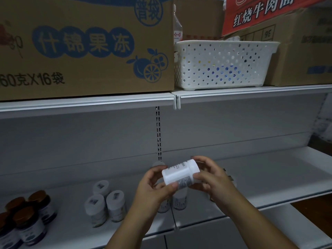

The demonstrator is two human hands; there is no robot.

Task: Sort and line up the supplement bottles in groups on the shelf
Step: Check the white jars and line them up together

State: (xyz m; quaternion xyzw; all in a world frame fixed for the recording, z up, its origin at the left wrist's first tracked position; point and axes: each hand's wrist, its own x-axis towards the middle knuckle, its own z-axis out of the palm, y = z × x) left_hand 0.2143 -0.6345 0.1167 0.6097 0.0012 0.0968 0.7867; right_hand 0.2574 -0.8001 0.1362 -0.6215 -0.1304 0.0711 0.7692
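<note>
**Open shelf to the right, bottles crowding the left**

The lower shelf lay bare right of centre, giving a hand room to pass there. On the left, a cluster of brown-capped bottles stood near the front edge, and a group of three white bottles stood nearer the middle, with a gap between the two groups. More white bottles stood under the hands, partly hidden. The upper shelf overhung the space, loaded with a cardboard box and a perforated basket.

Hands cover most of two white bottles behind them, and the brown-capped jars run off the left edge.
</note>
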